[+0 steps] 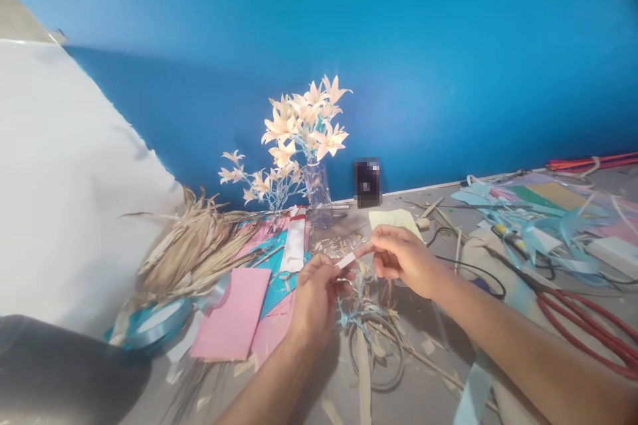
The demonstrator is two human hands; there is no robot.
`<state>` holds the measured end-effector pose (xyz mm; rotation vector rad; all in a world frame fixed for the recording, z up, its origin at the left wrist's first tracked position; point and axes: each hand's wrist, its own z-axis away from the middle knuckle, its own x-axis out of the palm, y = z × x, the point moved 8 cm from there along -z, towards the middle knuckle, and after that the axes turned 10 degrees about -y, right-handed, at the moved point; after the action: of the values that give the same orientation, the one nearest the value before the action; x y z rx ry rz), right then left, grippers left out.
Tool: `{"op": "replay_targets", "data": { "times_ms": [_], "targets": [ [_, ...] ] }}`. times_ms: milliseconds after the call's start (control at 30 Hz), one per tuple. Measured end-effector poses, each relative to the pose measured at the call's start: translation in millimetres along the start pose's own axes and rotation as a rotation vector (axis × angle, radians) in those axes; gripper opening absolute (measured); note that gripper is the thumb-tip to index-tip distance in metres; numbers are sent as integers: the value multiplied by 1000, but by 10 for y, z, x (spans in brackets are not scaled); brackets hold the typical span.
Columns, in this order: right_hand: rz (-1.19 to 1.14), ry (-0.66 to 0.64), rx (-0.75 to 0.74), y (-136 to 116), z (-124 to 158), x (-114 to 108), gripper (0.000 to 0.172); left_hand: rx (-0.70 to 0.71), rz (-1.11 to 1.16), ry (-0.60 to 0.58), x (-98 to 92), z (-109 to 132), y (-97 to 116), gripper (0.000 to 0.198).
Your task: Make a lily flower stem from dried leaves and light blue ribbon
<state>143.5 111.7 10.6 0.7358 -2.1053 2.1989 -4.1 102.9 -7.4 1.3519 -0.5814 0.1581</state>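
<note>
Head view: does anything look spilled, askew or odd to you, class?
Yes: pale scraps litter the gray tabletop near the clear vase, looking spilled. By the blue wall, a dark object shows only as pixelated blocks, odd in an otherwise unpixelated scene.

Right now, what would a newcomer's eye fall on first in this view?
Most likely the pale flowers in a clear vase, mid-picture and bright against the blue wall. Next, below them, the left hand pinching a white strip, with the right hand at its other end. Then perhaps the red handles at the right edge.
</note>
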Motion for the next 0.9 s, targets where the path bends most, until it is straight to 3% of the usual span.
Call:
{"op": "replay_targets", "data": {
  "times_ms": [500, 900],
  "targets": [
    [-63, -53, 11, 6, -3, 16, 26, 36, 8, -3, -31, -5, 59, 22],
    [-59, -23, 3, -6, -3, -16, 23, 48, 26, -5, -41, -25, 103, 19]
  ]
}}
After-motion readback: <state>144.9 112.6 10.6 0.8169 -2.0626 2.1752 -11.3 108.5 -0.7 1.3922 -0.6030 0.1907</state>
